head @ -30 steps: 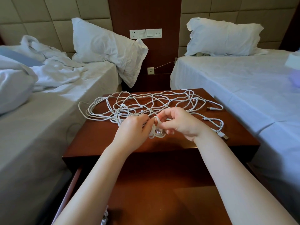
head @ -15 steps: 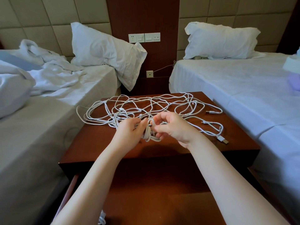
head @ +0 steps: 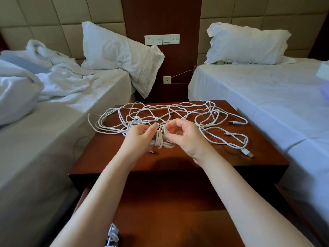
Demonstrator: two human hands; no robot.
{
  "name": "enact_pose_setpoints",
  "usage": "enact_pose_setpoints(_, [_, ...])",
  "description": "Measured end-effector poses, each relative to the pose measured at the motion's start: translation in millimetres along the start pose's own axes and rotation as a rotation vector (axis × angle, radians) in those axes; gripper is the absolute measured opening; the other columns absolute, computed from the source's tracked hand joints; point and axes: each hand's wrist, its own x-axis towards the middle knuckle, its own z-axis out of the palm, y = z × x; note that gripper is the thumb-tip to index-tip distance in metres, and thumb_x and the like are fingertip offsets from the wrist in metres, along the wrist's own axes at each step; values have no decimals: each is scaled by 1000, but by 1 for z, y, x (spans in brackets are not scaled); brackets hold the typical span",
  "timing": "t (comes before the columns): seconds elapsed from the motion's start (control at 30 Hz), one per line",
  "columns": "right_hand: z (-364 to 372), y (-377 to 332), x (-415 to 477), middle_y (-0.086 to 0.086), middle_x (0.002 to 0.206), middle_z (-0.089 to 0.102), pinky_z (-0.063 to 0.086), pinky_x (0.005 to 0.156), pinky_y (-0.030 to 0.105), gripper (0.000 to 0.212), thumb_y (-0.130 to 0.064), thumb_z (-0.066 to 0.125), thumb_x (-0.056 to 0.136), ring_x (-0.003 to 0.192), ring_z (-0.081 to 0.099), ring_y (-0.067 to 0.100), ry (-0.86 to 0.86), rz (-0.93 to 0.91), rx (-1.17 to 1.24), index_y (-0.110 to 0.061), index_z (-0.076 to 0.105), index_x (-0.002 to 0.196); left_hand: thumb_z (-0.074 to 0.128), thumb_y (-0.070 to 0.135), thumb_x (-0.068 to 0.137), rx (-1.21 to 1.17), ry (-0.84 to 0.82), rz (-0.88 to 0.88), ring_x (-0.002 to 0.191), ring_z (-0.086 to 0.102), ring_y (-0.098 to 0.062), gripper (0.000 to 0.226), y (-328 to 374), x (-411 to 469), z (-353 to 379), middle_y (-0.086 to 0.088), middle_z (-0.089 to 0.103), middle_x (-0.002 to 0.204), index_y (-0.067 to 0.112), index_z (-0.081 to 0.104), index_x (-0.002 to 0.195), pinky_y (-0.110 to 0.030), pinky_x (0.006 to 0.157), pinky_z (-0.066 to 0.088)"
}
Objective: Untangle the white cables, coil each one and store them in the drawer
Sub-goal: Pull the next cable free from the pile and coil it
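Observation:
A tangle of white cables [head: 178,111] sprawls over the top of the dark wooden nightstand [head: 222,157]. A small coiled bundle of white cable [head: 160,142] hangs just above the front middle of that top. My left hand [head: 140,139] grips the bundle from the left. From the right, my right hand [head: 183,135] pinches a strand of the same cable between thumb and fingers. Below the top, the drawer [head: 169,211] stands pulled open, and a coiled white cable [head: 112,236] lies at its front left, partly hidden by my left forearm.
A bed with rumpled white bedding [head: 44,86] flanks the nightstand on the left, a made bed [head: 267,90] on the right. USB plugs [head: 248,154] lie near the top's right edge. Wall sockets [head: 162,39] sit on the panel behind.
Both hands have stayed together over the front of the nightstand, working the cable around the small bundle. The right hand's fingers have shifted to pinch a strand. The cable heap is unchanged.

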Motion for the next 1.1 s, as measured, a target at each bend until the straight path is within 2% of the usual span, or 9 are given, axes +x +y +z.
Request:
enact_pose_setpoints(0.07, [-5,-1,0,3,89,64,49,65,18,18,-8,70,86,79,59,9,-11,24,13,-24,67,93,48,30,99,-17,1,-6,38,39,-8,49,-2,1,4,-10,51,51,-12,58,76,-17,41,32])
enact_pose_setpoints(0.17, [-15,-4,-2,2,93,68,44,55,13,23,-5,70,85,70,59,1,-35,26,17,-26,69,96,46,30,100,-43,0,-5,37,41,-7,47,-2,0,9,-13,54,54,-11,62,82,-16,41,35])
enact_pose_setpoints(0.37, [-22,-3,2,-6,79,58,46,69,18,20,-11,70,86,71,52,4,-103,-18,-214,-18,68,104,45,32,100,-21,-23,22,40,41,-9,49,-1,-1,6,-10,53,52,-12,60,83,-20,45,36])
enact_pose_setpoints(0.53, [-29,-6,1,-2,85,61,52,73,27,15,-9,67,87,77,57,10,-163,-11,-312,-15,64,100,43,35,100,102,-100,32,48,49,-12,47,0,-1,8,-20,62,66,-5,62,85,-27,55,43])
enact_pose_setpoints(0.63, [-29,-4,1,-2,89,61,51,76,28,12,-12,63,90,81,58,14,-181,-13,-357,-22,61,97,40,35,101,230,-117,47,53,62,-15,42,-2,1,10,-14,69,73,0,62,90,-28,54,47])
enact_pose_setpoints(0.7, [-29,-2,1,0,92,62,52,81,32,11,-12,62,91,87,60,22,-175,-19,-361,-21,59,97,38,32,102,175,-168,9,61,68,-20,37,-2,0,11,-10,69,74,2,60,97,-25,47,47])
enact_pose_setpoints(0.8, [-29,0,0,-2,91,61,51,77,30,13,-13,61,92,85,60,18,-158,-31,-398,-24,57,96,40,27,102,4,-279,-32,65,67,-22,31,-3,-2,8,-10,68,79,2,58,104,-25,50,49])
enact_pose_setpoints(0.93, [-29,-1,-1,-5,89,60,46,68,23,20,-14,62,92,72,55,9,-169,-27,-431,-32,52,90,62,22,91,54,-373,-13,67,64,-10,14,-5,-6,3,2,69,73,14,60,102,-25,63,51])
enact_pose_setpoints(1.1, [-28,-6,-2,-9,83,58,42,61,16,19,-12,63,89,65,54,4,-213,-42,-552,-27,53,93,66,19,88,54,-359,22,60,59,-5,14,-11,-5,3,8,66,65,11,63,100,-22,60,47])
